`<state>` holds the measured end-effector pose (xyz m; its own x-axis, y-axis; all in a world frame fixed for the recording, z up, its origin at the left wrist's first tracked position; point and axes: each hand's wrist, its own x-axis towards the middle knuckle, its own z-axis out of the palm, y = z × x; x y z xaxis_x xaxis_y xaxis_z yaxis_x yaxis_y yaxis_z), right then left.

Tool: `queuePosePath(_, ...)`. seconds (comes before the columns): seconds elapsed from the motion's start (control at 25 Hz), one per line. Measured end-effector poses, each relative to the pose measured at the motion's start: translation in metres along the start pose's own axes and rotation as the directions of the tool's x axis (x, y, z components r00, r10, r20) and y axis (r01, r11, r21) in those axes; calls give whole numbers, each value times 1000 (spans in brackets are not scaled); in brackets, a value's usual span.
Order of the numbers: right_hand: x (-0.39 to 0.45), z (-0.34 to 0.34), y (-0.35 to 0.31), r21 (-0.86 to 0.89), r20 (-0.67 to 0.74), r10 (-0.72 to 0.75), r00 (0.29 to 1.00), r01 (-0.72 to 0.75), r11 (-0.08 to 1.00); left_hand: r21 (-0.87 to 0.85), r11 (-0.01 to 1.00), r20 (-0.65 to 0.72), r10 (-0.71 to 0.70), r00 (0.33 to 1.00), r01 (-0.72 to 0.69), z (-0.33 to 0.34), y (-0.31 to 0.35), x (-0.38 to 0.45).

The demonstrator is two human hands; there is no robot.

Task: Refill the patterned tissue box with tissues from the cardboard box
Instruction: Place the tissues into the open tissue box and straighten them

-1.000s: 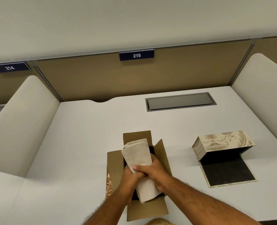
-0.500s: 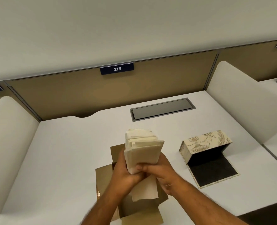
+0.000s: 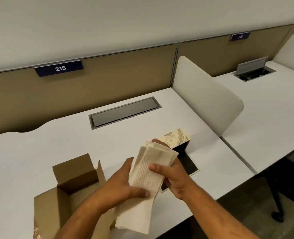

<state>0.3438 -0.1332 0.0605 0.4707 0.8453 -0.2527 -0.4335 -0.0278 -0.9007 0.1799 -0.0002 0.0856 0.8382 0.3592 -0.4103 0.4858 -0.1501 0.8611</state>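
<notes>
Both my hands hold a thick stack of cream tissues [image 3: 151, 168] in the air above the white desk. My left hand [image 3: 123, 185] grips the stack from the left and below, with a loose tissue hanging down from it. My right hand [image 3: 170, 173] clasps the stack from the right, fingers wrapped behind it. The stack is just left of the patterned tissue box [image 3: 176, 138], which lies open on its side, its dark inside and dark flap [image 3: 188, 163] facing me, partly hidden by my right hand. The open brown cardboard box [image 3: 73, 183] stands at the lower left.
The white desk [image 3: 56, 149] has a closed grey cable hatch [image 3: 123, 112] at the back and a tan partition with a 215 label [image 3: 60, 68]. A white divider [image 3: 206, 97] stands right of the patterned box. The desk's front edge runs close under my right forearm.
The tissue stack has come out of the cardboard box and moved right, toward the patterned box. My view has swung right, so the cardboard box now sits at the lower left.
</notes>
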Motion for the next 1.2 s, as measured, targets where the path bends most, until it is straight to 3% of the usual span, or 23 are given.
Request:
queuePosePath(0.12, -1, -65, 3, 81, -108, 107, 988, -98, 992, 12, 992, 97, -128, 987, 128, 40, 16, 43)
queuePosePath(0.28, 8, -148, 16, 300, -265, 247, 932, -164, 940, -216, 930, 148, -270, 951, 298, 82, 7, 90)
queuePosePath(0.36, 13, -181, 21, 392, -322, 304, 897, -166, 905, -389, 870, 127, -274, 953, 302, 100, -4, 96)
queuePosePath(0.44, 18, -203, 25, 456, -374, 335, 865, -143, 878, -630, 733, 62, -280, 958, 255, 125, -16, 99)
queuePosePath(0.52, 22, -215, 29, 480, -397, 349, 849, -133, 867, -763, 628, -75, -322, 944, 154, 154, -22, 107)
queuePosePath(0.56, 23, -218, 32, 474, -398, 355, 846, -142, 869, -771, 626, -159, -361, 919, 113, 167, -22, 113)
queuePosePath(0.68, 28, -223, 39, 360, -356, 352, 866, -221, 907, -684, 725, -349, -427, 834, 84, 191, -21, 126)
queuePosePath(0.84, 44, -252, 41, 176, -254, 414, 874, -379, 908, -703, 706, -372, -467, 802, 85, 186, -41, 133)
queuePosePath(0.92, 54, -263, 40, -49, -204, 433, 878, -451, 891, -700, 708, -384, -485, 786, 95, 180, -50, 136)
queuePosePath(1.0, 65, -264, 39, -247, -153, 427, 891, -453, 857, -683, 725, -419, -490, 765, 89, 175, -57, 141)
queuePosePath(1.2, 87, -256, 41, -385, -102, 370, 923, -380, 841, -661, 748, -517, -506, 691, 53, 171, -55, 161)
